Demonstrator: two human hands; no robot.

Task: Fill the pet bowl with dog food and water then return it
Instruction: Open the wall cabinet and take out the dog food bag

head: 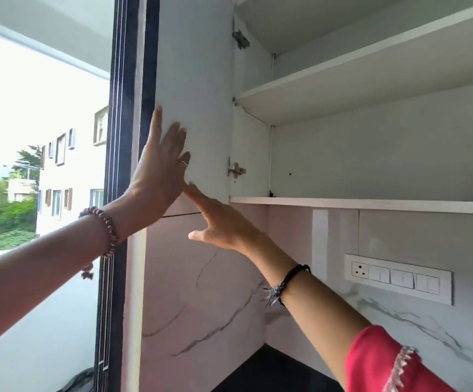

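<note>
No pet bowl, dog food or water shows in this view. I look up at an open wall cabinet with bare white shelves (371, 77). Its white door (198, 80) is swung open to the left. My left hand (159, 171) lies flat against the door's inner face with straight fingers. My right hand (218, 222) reaches up from the lower right, its fingers extended and touching the door's bottom edge.
A window with a dark frame (125, 137) stands just left of the door. Below the cabinet is a marble-patterned wall (201, 292) with a white switch panel (399, 278). A dark counter corner (272, 369) shows at the bottom.
</note>
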